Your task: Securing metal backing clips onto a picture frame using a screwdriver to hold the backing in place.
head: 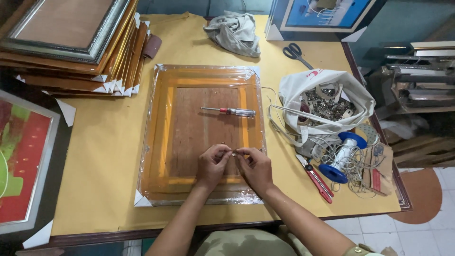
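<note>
A plastic-wrapped picture frame (156,137) lies face down on the yellow-covered table, its brown backing board facing up. My left hand (212,165) and my right hand (256,168) meet over the lower middle of the backing board. Together their fingertips pinch a small metal fitting (234,152) against the board. A screwdriver (230,111) with a clear and red handle rests on the board above my hands.
A stack of frames (71,42) sits at the back left, a grey cloth (234,32) and scissors (296,53) at the back. On the right are a white bag of metal hardware (322,102), a blue wire spool (342,156) and a red utility knife (315,178).
</note>
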